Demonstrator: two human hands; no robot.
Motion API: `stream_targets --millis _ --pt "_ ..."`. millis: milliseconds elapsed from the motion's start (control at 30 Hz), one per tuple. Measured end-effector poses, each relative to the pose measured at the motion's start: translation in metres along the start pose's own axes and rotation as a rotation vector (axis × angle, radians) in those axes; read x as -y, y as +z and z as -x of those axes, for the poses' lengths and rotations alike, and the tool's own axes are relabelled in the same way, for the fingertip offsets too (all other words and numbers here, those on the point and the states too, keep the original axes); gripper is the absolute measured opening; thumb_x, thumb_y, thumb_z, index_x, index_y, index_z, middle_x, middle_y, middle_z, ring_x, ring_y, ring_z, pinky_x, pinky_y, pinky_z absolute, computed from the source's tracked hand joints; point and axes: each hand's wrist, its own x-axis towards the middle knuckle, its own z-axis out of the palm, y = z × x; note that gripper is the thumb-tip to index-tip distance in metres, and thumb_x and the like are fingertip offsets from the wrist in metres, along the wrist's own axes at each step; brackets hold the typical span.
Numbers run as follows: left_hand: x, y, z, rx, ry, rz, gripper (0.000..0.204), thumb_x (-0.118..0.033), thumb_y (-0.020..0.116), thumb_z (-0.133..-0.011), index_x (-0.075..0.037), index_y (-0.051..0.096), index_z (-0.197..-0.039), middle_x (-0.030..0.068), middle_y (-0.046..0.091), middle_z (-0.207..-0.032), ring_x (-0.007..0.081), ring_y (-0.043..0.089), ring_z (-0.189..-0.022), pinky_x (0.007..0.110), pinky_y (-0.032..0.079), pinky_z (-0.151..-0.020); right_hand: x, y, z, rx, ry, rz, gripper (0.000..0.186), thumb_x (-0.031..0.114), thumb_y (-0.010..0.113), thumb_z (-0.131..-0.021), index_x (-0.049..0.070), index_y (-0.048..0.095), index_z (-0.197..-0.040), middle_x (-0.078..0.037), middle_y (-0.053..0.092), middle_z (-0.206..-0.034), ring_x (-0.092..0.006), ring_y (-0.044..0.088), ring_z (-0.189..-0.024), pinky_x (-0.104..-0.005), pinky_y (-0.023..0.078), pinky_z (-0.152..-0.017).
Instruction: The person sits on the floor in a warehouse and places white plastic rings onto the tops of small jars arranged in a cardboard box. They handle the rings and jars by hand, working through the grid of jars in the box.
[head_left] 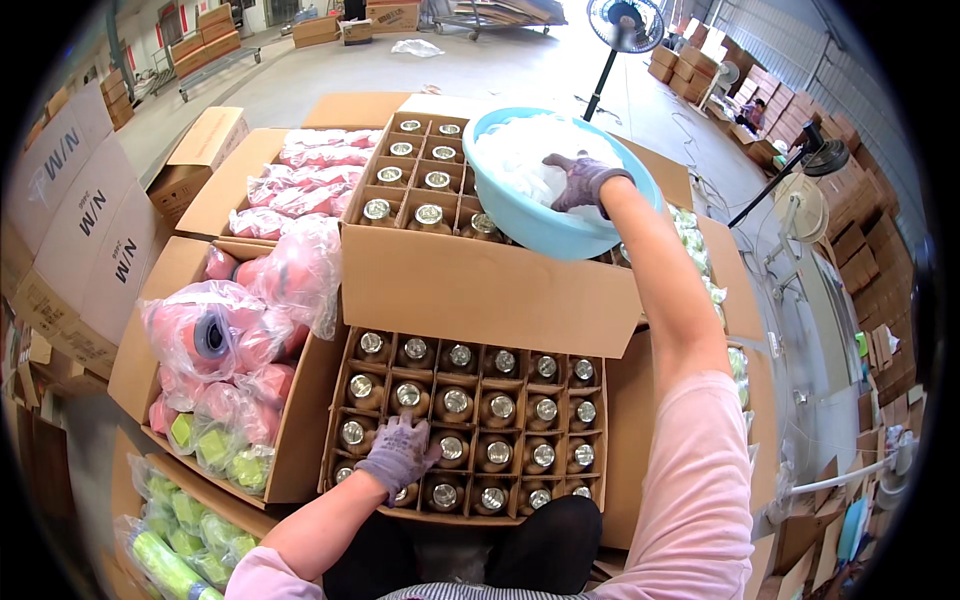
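In front of you, a divided carton bears rows of silver-capped bottles; beyond it, a flapped carton bears more bottles and a tilted pale-blue basin; to your left, an open carton bears bagged pink pieces; farther off, the grey floor bears boxes and a crumpled white sheet

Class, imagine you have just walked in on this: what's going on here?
A person wearing gloves is working among open cartons. Their right hand reaches into white material in a light-blue basin, which sits over part of the farther bottle carton. Their left hand is down among silver-topped bottles in the nearer one; its exact grip is unclear. Plastic-wrapped pink items fill cartons to the left.
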Motion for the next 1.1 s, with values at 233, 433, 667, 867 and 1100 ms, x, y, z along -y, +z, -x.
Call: stream_targets --millis 233,433,667,867,1100 --pt "-0.002 0.004 0.0 -0.029 0.043 0.001 0.046 -0.044 0.057 -0.086 -0.006 0.058 -0.112 0.0223 0.051 -0.12 0.0388 0.051 -0.112 0.051 0.041 -0.094 -0.022 0.013 -0.017 -0.242 -0.039 -0.055 0.065 0.021 0.07 -0.065 0.026 0.052 -0.127 -0.02 0.05 -0.123 -0.0393 0.056 -0.11 -0.042 0.047 -0.093" --pt "0.001 0.006 0.002 -0.013 0.039 -0.038 0.048 -0.045 0.056 -0.086 -0.006 0.057 -0.113 0.0224 0.05 -0.122 0.0392 0.051 -0.112 0.051 0.041 -0.094 -0.026 -0.021 0.005 -0.476 -0.021 -0.166 0.053 0.024 0.066 -0.073 0.028 0.056 -0.125 -0.021 0.051 -0.123 -0.0366 0.057 -0.112 -0.0381 0.047 -0.097" --pt "-0.003 0.004 0.005 -0.03 0.022 -0.05 0.047 -0.045 0.056 -0.086 -0.006 0.059 -0.113 0.0211 0.052 -0.119 0.0384 0.05 -0.114 0.051 0.041 -0.095 -0.032 -0.042 0.011 -0.723 -0.052 -0.233 0.046 0.024 0.067 -0.072 0.027 0.059 -0.117 -0.018 0.053 -0.123 -0.0349 0.057 -0.112 -0.0408 0.048 -0.094" --pt "-0.018 -0.001 0.007 -0.012 0.022 0.004 0.046 -0.043 0.06 -0.086 -0.004 0.058 -0.11 0.0215 0.049 -0.126 0.0388 0.049 -0.116 0.052 0.04 -0.096 -0.023 -0.046 0.028 -0.978 -0.104 -0.209 0.043 0.017 0.069 -0.071 0.022 0.062 -0.113 -0.016 0.054 -0.122 -0.0349 0.061 -0.104 -0.0405 0.052 -0.087" --pt "0.003 -0.026 0.004 -0.797 0.256 0.279 0.064 -0.021 0.072 -0.08 0.001 0.042 -0.132 0.0245 0.048 -0.124 0.0395 0.051 -0.112 0.044 0.045 -0.095 0.071 -0.006 0.137 -0.938 -0.688 -0.33 0.038 0.013 0.067 -0.07 0.02 0.063 -0.107 -0.016 0.058 -0.114 -0.0326 0.061 -0.104 -0.0431 0.054 -0.081"
